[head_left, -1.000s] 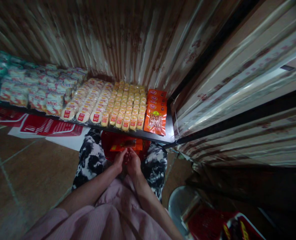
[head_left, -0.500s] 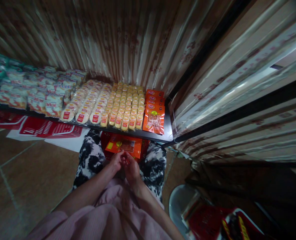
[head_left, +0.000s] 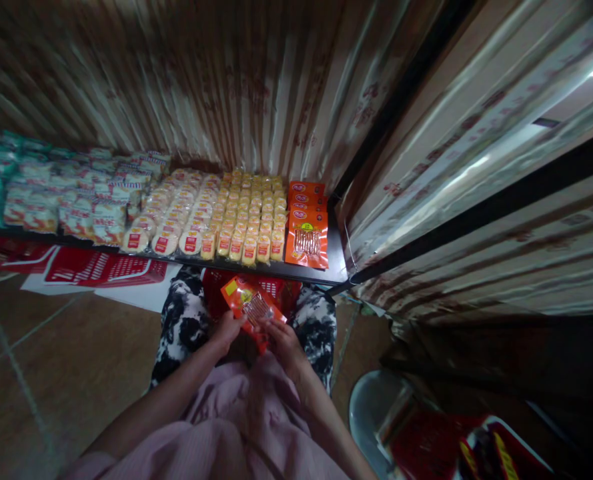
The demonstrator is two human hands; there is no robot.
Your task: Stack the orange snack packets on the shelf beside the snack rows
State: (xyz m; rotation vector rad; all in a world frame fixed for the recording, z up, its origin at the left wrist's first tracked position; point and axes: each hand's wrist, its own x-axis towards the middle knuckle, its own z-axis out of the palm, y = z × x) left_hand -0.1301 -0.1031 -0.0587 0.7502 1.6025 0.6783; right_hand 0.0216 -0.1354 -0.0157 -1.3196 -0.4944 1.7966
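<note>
Holding an orange snack packet [head_left: 253,305] just below the middle of the frame, the left hand [head_left: 225,331] and right hand [head_left: 282,335] each pinch a lower edge, fingers closed on it. It looks light, thin and slippery, a crinkly film best gripped by its sealed edges. A clear window shows pale sticks inside, and a yellow mark sits at its upper corner.

Dark shelf [head_left: 333,273]: orange packets [head_left: 306,235] at 3 o'clock end; towards 9 o'clock, yellow packs [head_left: 249,223], round crackers [head_left: 176,220], bags [head_left: 51,197].
</note>
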